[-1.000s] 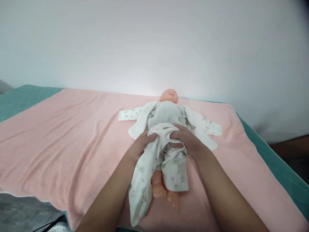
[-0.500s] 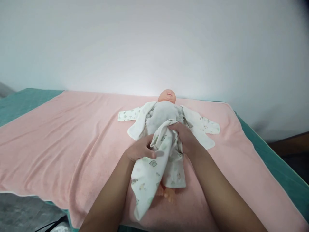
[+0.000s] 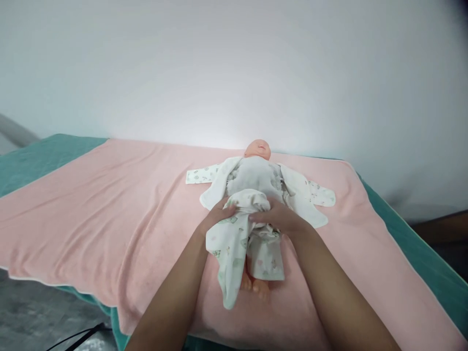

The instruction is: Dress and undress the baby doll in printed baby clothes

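Observation:
A baby doll (image 3: 258,149) lies on its back, head toward the wall and feet toward me. Its white printed jacket (image 3: 309,200) is spread open, sleeves out to both sides, over a pale cloth body. White baby trousers (image 3: 232,243) with a small green print are bunched over the doll's lower body. My left hand (image 3: 218,214) grips their gathered top on the left, thumb on top. On the right, my right hand (image 3: 276,216) has its fingers closed on the same waist part. One trouser leg hangs loose toward me; the other covers a doll leg, with bare feet (image 3: 256,286) showing below.
A pink blanket (image 3: 153,219) with folds on the left covers most of the bed. Green bedding (image 3: 47,156) shows at its edges. A pale wall (image 3: 234,73) stands behind. At lower left are grey floor (image 3: 32,312) and a black strap or cable (image 3: 86,336).
Both hands have pulled the trousers' top out wider over the doll's lower body. The loose leg has swung up and slightly right. The view has shifted a little.

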A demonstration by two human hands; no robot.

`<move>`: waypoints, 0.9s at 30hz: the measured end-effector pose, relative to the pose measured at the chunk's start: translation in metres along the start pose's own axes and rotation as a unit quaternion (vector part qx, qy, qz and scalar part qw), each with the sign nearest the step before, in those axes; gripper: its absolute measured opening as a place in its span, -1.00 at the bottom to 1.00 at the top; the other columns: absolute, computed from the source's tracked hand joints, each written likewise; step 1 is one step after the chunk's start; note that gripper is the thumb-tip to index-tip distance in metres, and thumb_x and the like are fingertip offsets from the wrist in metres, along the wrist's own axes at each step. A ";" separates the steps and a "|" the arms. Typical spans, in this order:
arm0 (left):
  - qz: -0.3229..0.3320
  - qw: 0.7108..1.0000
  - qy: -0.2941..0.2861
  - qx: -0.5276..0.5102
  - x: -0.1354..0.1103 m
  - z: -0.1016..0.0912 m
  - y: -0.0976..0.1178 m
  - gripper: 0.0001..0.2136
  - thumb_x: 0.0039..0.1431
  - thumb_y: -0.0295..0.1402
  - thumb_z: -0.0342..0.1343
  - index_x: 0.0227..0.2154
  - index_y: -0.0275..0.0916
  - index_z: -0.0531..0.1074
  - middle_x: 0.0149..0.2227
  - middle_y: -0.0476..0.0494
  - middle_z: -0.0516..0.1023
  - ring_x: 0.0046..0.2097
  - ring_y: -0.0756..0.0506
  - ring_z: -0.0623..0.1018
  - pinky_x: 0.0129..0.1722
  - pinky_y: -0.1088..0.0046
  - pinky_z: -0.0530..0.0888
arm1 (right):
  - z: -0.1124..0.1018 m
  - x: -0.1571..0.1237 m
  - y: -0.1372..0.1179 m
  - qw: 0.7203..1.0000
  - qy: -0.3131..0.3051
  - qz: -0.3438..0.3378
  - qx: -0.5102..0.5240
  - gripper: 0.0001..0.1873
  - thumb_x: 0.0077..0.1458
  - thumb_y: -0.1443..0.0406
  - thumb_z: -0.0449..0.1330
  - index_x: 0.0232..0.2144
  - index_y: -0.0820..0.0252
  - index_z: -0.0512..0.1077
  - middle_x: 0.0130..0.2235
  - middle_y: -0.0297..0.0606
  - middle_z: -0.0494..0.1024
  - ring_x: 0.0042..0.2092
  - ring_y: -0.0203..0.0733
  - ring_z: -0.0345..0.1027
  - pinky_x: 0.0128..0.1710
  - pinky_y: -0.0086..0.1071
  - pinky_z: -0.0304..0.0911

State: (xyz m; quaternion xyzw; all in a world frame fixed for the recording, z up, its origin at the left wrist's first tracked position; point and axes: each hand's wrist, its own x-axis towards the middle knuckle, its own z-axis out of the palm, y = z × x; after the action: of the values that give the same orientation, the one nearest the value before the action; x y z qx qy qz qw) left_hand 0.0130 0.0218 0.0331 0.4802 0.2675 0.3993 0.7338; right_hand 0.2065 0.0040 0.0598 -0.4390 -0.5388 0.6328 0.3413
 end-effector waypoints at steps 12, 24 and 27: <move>-0.024 0.996 -0.028 -0.083 -0.003 0.003 -0.004 -0.54 -0.16 -0.26 0.34 -0.15 -0.30 0.46 -0.29 -0.24 0.57 -0.22 -0.23 0.57 -0.22 0.29 0.46 | 0.011 0.004 -0.003 0.996 0.050 -0.021 0.067 -0.61 -0.15 0.14 0.35 -0.22 0.17 0.52 -0.23 -0.25 0.59 -0.17 -0.05 0.46 -0.20 -0.25 0.37; 0.014 0.981 0.072 -0.178 -0.049 0.041 0.009 -0.61 0.08 -0.26 0.15 -0.05 -0.34 0.42 -0.19 -0.26 0.57 -0.15 -0.22 0.56 -0.14 0.27 0.46 | 0.005 -0.005 -0.013 0.979 -0.086 -0.025 -0.183 -0.64 -0.11 0.11 0.32 -0.24 0.15 0.52 -0.21 -0.27 0.58 -0.14 -0.05 0.43 -0.15 -0.22 0.32; 0.045 0.976 0.098 -0.188 -0.085 0.069 0.009 -0.61 0.12 -0.30 0.13 0.02 -0.27 0.38 -0.11 -0.22 0.54 -0.09 -0.20 0.54 -0.08 0.29 0.44 | 0.007 -0.007 -0.015 0.959 -0.101 -0.057 -0.260 -0.73 -0.11 0.15 0.30 -0.33 0.15 0.51 -0.27 -0.32 0.57 -0.18 -0.08 0.41 -0.19 -0.27 0.28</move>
State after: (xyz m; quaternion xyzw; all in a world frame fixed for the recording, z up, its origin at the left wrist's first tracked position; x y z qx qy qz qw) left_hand 0.0178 -0.0821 0.0698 0.3033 0.2366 0.5202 0.7625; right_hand 0.2017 -0.0021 0.0757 -0.4153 -0.7407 0.4908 0.1948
